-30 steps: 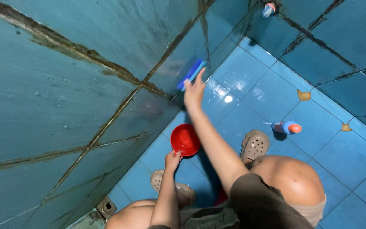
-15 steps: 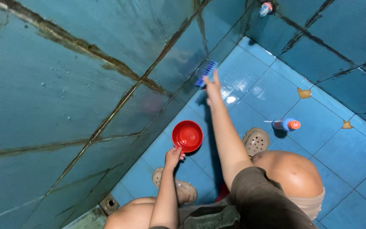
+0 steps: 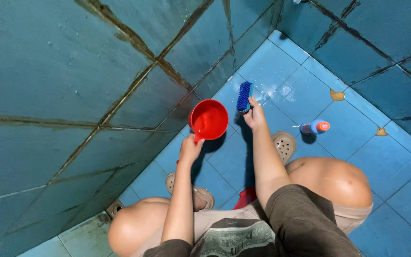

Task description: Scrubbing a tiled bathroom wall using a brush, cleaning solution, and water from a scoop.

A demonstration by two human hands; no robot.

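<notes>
The left hand [image 3: 190, 148] is closed around the handle of a round red plastic dipper [image 3: 209, 120], smooth and glossy inside, raised above the floor. Just to the right of the dipper, the right hand [image 3: 255, 116] grips a blue scrub brush [image 3: 244, 96], a long rectangular block with short stiff bristles, held near the foot of the tiled wall [image 3: 120, 57]. The wall has large dark teal tiles with dirty brown grout lines. Further right of the dipper, a small bottle [image 3: 316, 127] with an orange cap lies on the wet, shiny light blue floor tiles [image 3: 357, 143]. Below the dipper, two beige perforated clogs [image 3: 284, 145] stand on the floor.
</notes>
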